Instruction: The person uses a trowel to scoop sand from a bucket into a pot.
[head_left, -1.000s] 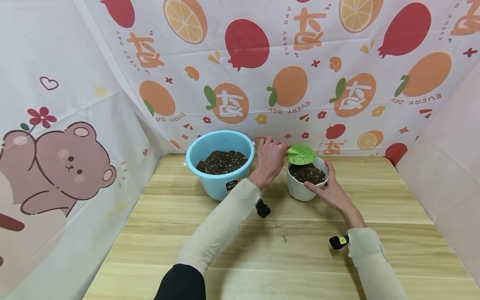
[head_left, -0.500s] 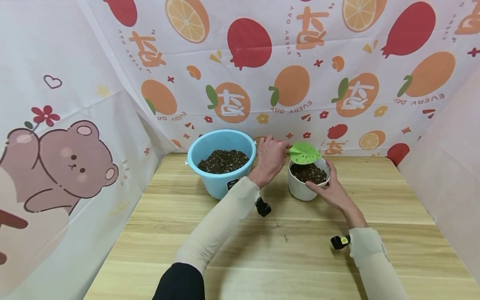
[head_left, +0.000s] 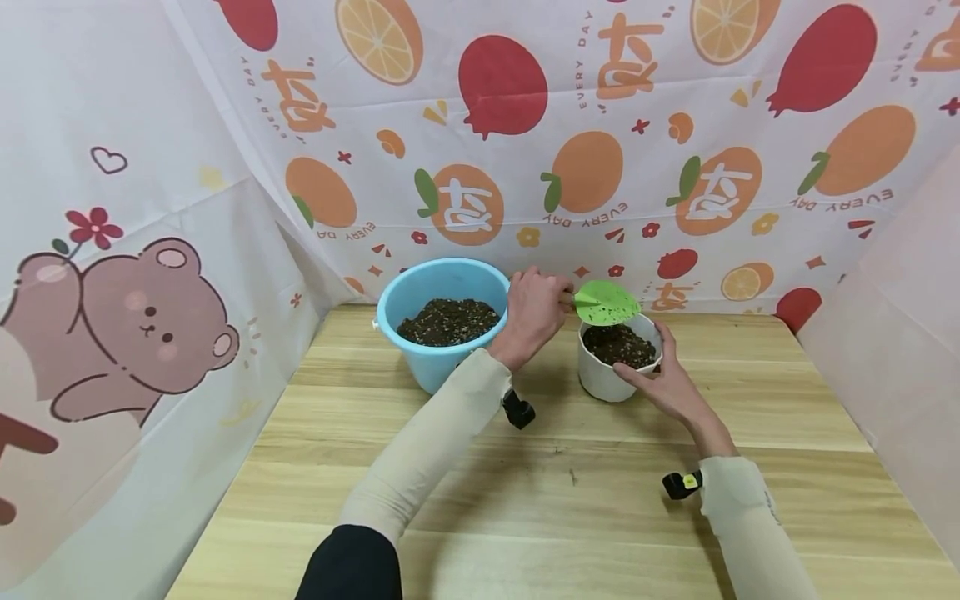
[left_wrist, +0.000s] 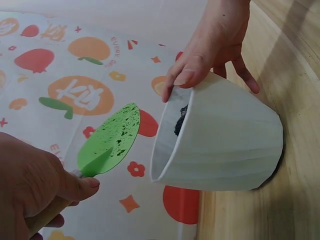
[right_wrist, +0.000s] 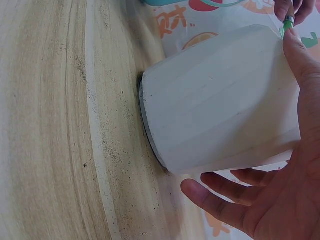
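Trowel looks light and stiff; my left hand grips its handle at nine o'clock. My right hand, fingers spread, steadies the smooth pot.

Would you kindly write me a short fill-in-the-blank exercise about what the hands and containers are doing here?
1. The left hand grips a ____ trowel above the pot.
2. The right hand touches the ____ pot at its rim.
3. The blue bucket holds dark ____.
4. Both containers stand on a ____ table.

Missing words: green; white; soil; wooden
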